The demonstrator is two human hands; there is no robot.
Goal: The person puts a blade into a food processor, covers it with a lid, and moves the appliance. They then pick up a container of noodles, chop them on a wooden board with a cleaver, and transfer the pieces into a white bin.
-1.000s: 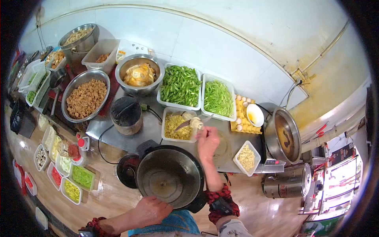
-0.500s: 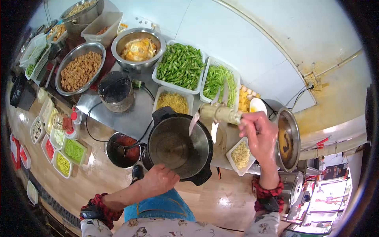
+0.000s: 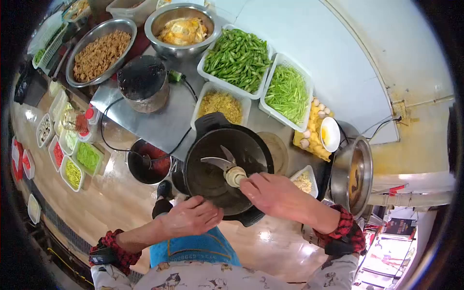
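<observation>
Over a black pot (image 3: 203, 145) my right hand (image 3: 261, 191) is closed on a blade assembly (image 3: 234, 175), a pale hub with curved metal blades pointing up and left into the pot. My left hand (image 3: 195, 212) is at the pot's lower left rim with its fingers curled together; whether they hold anything is too small to tell. The inside of the pot looks dark, with a wet-looking bottom. A round motor-like unit with a black top (image 3: 142, 79) stands on the metal table to the upper left of the pot.
Baskets of green beans (image 3: 237, 60), shredded greens (image 3: 287, 92) and yellow bits (image 3: 221, 107) line the table's back. An egg tray (image 3: 314, 133) and metal basin (image 3: 353, 176) stand right. A pot with red contents (image 3: 150, 162) and vegetable tubs (image 3: 88, 157) are left.
My right hand has moved left and down, bringing the blade assembly from above the pot's right side into its opening. My left hand stays near the rim. The view has shifted slightly.
</observation>
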